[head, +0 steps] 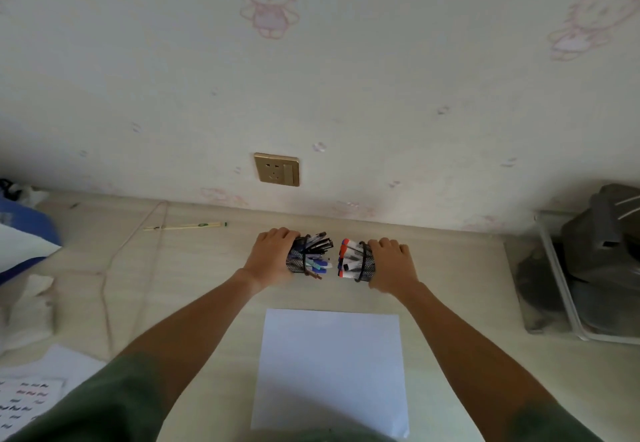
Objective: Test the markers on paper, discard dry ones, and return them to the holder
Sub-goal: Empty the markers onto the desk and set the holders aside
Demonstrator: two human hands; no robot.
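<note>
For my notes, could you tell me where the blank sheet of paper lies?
In the head view, the blank sheet lies flat on the desk, centre foreground, between the forearms.

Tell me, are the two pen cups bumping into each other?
Apart. The head view shows a strip of bare desk between the pens of the left holder and the markers of the right holder, each gripped by a hand.

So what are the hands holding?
Each hand grips a mesh holder by its side: left hand the pen holder, right hand the marker holder.
</note>
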